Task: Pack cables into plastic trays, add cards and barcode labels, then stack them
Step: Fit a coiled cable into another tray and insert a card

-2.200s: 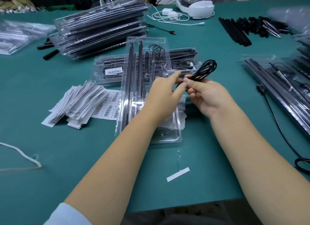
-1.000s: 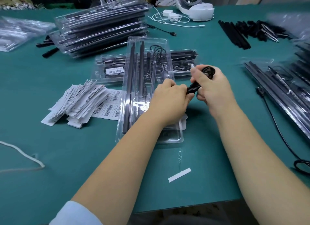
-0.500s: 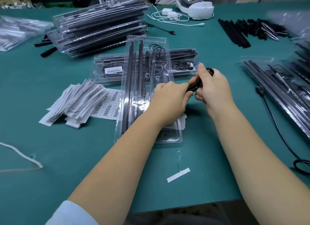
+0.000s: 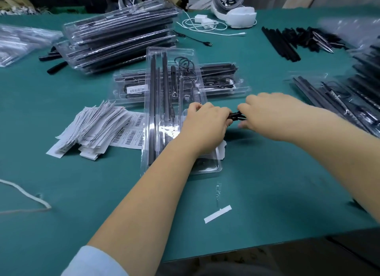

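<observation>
A clear plastic tray [image 4: 148, 115] lies lengthwise in front of me, holding black rods and a thin cable loop. My left hand [image 4: 205, 125] is over its right side and my right hand [image 4: 267, 115] is just right of it. Between them they grip a small bundle of black cable [image 4: 236, 116], mostly hidden by the fingers. A second filled tray with a barcode label [image 4: 136, 89] lies crosswise behind. White cards [image 4: 92, 129] and barcode labels [image 4: 131, 136] are piled left of the tray.
A stack of packed trays [image 4: 119, 41] stands at the back left. More trays [image 4: 339, 98] and loose black parts [image 4: 287, 41] lie to the right. A white charger cable [image 4: 205, 22], a white strip [image 4: 218, 214] and a cord [image 4: 26, 197] lie on the green table.
The coiled cable has been pressed into a tight bundle between both hands. My right hand has swung over it and both hands have come lower, closer to the tray.
</observation>
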Tool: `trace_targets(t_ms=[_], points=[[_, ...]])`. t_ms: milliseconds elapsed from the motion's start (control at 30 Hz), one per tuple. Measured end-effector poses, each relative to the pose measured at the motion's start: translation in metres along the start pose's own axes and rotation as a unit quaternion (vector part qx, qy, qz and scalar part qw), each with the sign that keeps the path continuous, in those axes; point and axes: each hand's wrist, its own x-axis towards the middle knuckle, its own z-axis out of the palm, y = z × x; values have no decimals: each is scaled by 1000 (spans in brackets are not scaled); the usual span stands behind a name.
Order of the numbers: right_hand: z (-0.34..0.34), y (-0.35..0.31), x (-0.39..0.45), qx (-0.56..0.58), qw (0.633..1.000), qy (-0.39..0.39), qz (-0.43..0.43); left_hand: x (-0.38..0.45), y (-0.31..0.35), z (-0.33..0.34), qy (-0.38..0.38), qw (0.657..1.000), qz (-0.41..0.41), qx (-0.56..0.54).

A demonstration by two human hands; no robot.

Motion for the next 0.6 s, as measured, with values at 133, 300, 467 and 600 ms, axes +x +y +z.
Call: trace_targets(t_ms=[133, 300, 467, 600], points=[[9, -19, 6, 24, 999, 3, 33, -1, 0, 0, -14, 1000, 14, 22], [22, -6, 4, 74, 997, 5, -5, -3, 3, -4, -13, 1000, 12, 1], [24, -4, 4, 313, 946, -87, 5, -18, 4, -33, 88, 993, -46, -61], [23, -2, 4, 536, 833, -122, 65, -54, -2, -49, -118, 992, -35, 15]])
